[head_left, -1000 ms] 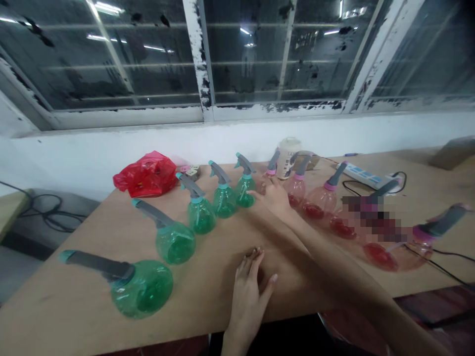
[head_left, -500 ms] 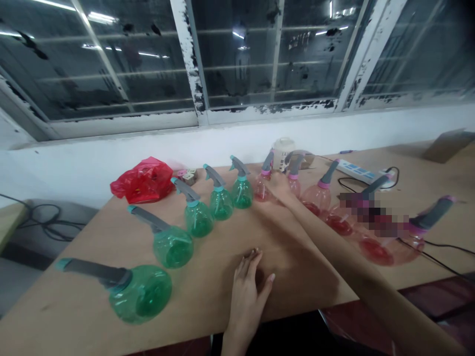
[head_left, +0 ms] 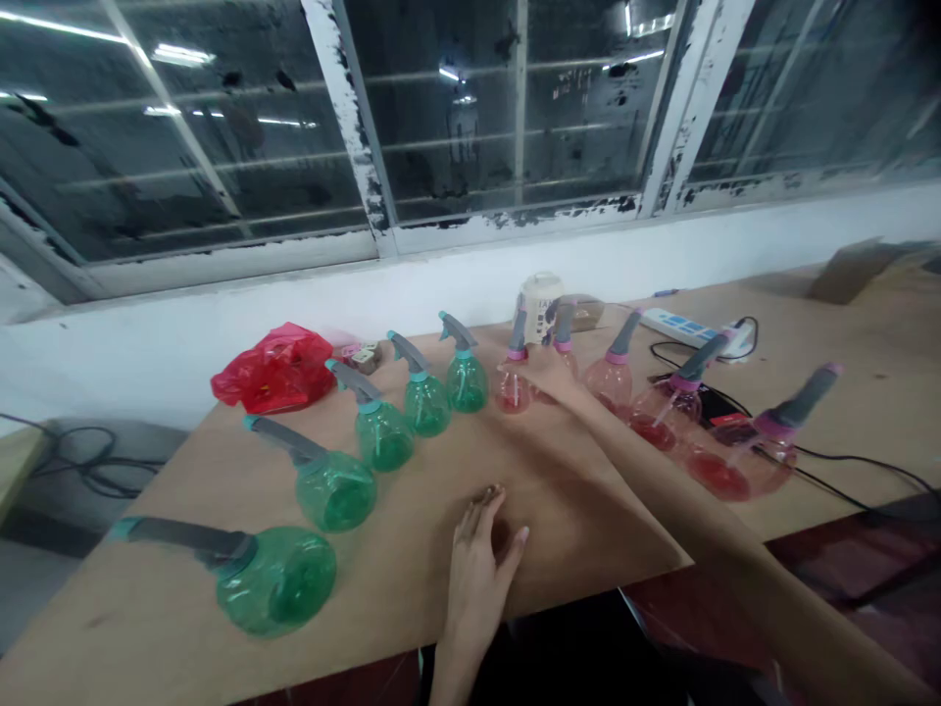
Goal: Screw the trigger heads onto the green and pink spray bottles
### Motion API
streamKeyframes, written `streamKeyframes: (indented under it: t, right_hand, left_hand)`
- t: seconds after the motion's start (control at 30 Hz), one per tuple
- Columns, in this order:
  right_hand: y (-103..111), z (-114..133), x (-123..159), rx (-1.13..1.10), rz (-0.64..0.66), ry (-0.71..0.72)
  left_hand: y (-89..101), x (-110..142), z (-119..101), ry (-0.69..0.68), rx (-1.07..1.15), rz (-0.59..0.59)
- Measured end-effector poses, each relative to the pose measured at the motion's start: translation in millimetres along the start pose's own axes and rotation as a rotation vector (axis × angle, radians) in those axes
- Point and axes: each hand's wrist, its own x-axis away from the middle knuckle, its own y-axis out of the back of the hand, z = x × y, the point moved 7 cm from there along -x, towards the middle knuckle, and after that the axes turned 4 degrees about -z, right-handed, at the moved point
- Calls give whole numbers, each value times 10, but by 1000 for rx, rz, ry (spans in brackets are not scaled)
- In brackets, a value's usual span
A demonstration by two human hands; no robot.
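Note:
My right hand (head_left: 548, 373) reaches far across the table, its fingers closed around the upper body of the farthest pink spray bottle (head_left: 513, 398), just under the collar. This bottle stands upright, with a grey trigger head and some red liquid inside. Right behind that hand is a second pink spray bottle (head_left: 564, 338), partly hidden. Near the front edge, my left hand (head_left: 479, 549) rests on the tabletop with fingers apart, holding nothing. Farther up from it stands the last green spray bottle (head_left: 468, 384) of the left row, nearest to the held pink one.
More green spray bottles (head_left: 336, 490) form the left row; more pink ones (head_left: 666, 407) form the right. Behind are a red plastic bag (head_left: 275, 368), a white paper cup (head_left: 542, 294) and a power strip (head_left: 691, 331). Black cables (head_left: 845, 461) cross the right side.
The farthest pink bottle has come slightly toward me with my right hand on it. My left hand keeps its place on the table. The view has turned slightly right.

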Motion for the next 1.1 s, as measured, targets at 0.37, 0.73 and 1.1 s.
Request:
streamKeyframes:
  t: [0.37, 0.73, 1.1]
  right_hand:
    - [208, -14, 1123, -59, -135, 125]
    - [107, 291, 1909, -268, -129, 315]
    - [-154, 32, 2099, -368, 88, 256]
  left_hand:
    - [122, -155, -44, 103, 498, -179]
    - [286, -505, -853, -62, 411, 77]
    - [264, -572, -933, -207, 399, -19]
